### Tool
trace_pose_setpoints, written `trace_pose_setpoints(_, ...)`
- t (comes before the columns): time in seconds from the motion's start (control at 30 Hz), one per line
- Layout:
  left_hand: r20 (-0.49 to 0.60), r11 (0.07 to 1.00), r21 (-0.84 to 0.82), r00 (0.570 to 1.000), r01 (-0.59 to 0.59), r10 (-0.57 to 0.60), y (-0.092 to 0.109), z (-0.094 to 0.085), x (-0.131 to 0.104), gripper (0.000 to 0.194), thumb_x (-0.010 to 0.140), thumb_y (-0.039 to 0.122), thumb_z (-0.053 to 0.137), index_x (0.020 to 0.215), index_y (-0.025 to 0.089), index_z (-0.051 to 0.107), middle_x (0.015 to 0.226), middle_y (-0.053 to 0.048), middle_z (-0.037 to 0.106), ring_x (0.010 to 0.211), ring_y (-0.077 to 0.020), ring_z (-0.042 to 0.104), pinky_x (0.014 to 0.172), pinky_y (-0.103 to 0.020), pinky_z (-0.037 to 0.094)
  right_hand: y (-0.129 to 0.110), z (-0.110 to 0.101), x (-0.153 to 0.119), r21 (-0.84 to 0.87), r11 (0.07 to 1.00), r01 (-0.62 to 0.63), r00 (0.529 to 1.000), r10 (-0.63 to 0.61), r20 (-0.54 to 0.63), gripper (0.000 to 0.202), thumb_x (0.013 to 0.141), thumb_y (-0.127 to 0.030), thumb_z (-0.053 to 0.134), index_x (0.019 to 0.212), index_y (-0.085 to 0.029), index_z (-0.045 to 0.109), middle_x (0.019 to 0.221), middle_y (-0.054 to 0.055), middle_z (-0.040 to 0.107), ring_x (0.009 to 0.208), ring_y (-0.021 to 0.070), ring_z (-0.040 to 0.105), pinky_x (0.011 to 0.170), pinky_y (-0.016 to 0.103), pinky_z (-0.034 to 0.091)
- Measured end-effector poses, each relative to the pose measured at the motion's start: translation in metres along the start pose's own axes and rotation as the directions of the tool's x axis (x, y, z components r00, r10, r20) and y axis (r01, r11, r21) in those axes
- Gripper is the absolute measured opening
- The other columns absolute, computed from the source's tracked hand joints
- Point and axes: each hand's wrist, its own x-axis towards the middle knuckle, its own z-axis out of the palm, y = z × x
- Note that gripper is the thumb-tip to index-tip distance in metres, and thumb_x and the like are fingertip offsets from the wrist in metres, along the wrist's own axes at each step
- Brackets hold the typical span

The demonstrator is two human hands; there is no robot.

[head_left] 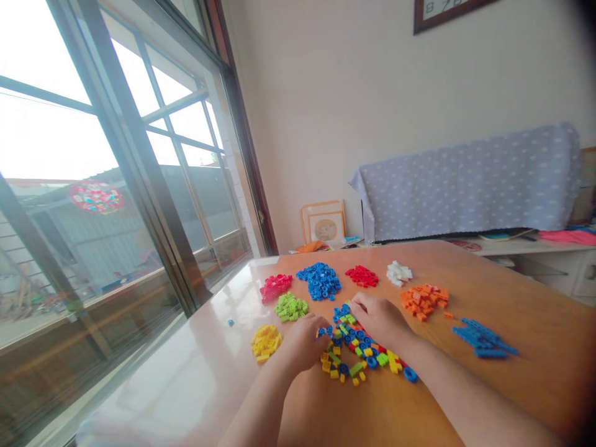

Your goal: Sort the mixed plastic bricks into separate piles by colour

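A mixed heap of small toy building bricks [361, 341], blue, yellow, green and red, lies on the table between my hands. My left hand [302, 343] is at the heap's left side, its fingers curled around a few blue bricks [323, 332] at the fingertips. Over the far right side of the heap, my right hand [378, 315] has its fingers bent down and closed; whatever is in them is hidden. Round blue pieces [410, 374] lie at the heap's near right edge, close to my right forearm.
Sorted piles ring the heap on the table [512, 397]: yellow [266, 343], lime green [291, 307], pinkish red [275, 287], blue [319, 280], red [362, 276], white [399, 272], orange [424, 301] and long blue strips [482, 339]. One blue piece [231, 323] lies apart at left, toward the window.
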Motion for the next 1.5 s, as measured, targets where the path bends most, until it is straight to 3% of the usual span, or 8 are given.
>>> trace_pose_setpoints(0.17,0.049,0.999,-0.006,0.998,-0.037,0.037,0.006,0.018,0.028,0.025,0.074,0.021,0.064,0.098,0.023,0.070,0.096,-0.004,0.069,0.084,-0.0194,0.063,0.072,-0.026,0.046,0.007,-0.004,0.003,-0.010,0.999,-0.040,0.997,0.039,-0.062,0.038,0.096,-0.044,0.037,0.079,-0.022,0.064,0.070,0.003,0.066,0.066,0.0160,0.058,0.059,0.025,0.028)
trace_pose_setpoints(0.37,0.023,0.996,-0.088,0.999,-0.031,0.034,0.000,0.032,0.028,0.016,0.073,0.011,0.057,0.083,0.020,0.066,0.080,-0.001,0.065,0.073,-0.0144,0.058,0.062,-0.022,0.040,0.015,-0.009,0.005,-0.021,0.999,-0.050,0.995,0.048,-0.092,0.039,0.097,-0.044,0.036,0.077,-0.022,0.061,0.065,0.002,0.063,0.063,0.0153,0.056,0.059,0.025,0.028)
trace_pose_setpoints(0.6,-0.034,0.991,-0.133,0.999,0.024,-0.029,-0.010,0.028,0.025,0.016,0.080,0.017,0.057,0.089,0.023,0.069,0.091,-0.002,0.071,0.086,-0.0175,0.063,0.074,-0.025,0.046,0.020,-0.007,0.007,-0.044,0.995,-0.092,0.992,0.087,-0.086,0.040,0.097,-0.045,0.036,0.075,-0.022,0.061,0.062,0.001,0.060,0.060,0.0149,0.053,0.056,0.025,0.025)
trace_pose_setpoints(0.87,-0.067,0.954,-0.299,0.996,0.037,-0.060,-0.020,0.028,0.030,0.026,0.085,0.021,0.051,0.101,0.023,0.071,0.101,-0.003,0.073,0.092,-0.0178,0.066,0.076,-0.025,0.051,0.020,-0.002,0.006,-0.020,0.994,-0.106,0.994,0.106,-0.020,0.035,0.096,-0.043,0.039,0.079,-0.023,0.062,0.068,0.001,0.064,0.064,0.0147,0.056,0.057,0.025,0.025)
trace_pose_setpoints(1.23,-0.103,0.981,-0.184,0.991,0.059,-0.079,-0.026,0.024,0.030,0.017,0.086,0.023,0.053,0.087,0.021,0.069,0.080,-0.001,0.068,0.074,-0.0149,0.060,0.064,-0.023,0.041,0.015,0.007,0.005,-0.009,0.998,-0.062,0.994,0.062,0.088,0.033,0.094,-0.043,0.041,0.078,-0.023,0.061,0.067,-0.001,0.064,0.062,0.0144,0.055,0.056,0.025,0.024)
trace_pose_setpoints(1.4,-0.200,0.968,-0.119,0.950,0.220,-0.240,-0.039,0.019,0.033,0.017,0.090,0.026,0.051,0.089,0.020,0.067,0.086,-0.003,0.067,0.081,-0.0160,0.060,0.069,-0.023,0.038,0.014,0.008,0.004,-0.029,0.998,-0.059,0.994,0.061,0.087,0.033,0.094,-0.043,0.041,0.075,-0.023,0.059,0.063,-0.001,0.061,0.060,0.0136,0.053,0.055,0.025,0.022)
trace_pose_setpoints(1.5,-0.246,0.960,-0.015,0.930,0.279,-0.274,-0.048,0.018,0.034,0.018,0.090,0.025,0.050,0.089,0.020,0.067,0.091,-0.007,0.068,0.088,-0.0181,0.060,0.073,-0.025,0.038,0.016,0.010,0.005,-0.023,0.998,-0.053,0.995,0.054,0.078,0.033,0.094,-0.043,0.040,0.076,-0.023,0.059,0.065,-0.002,0.062,0.061,0.0134,0.053,0.056,0.025,0.022)
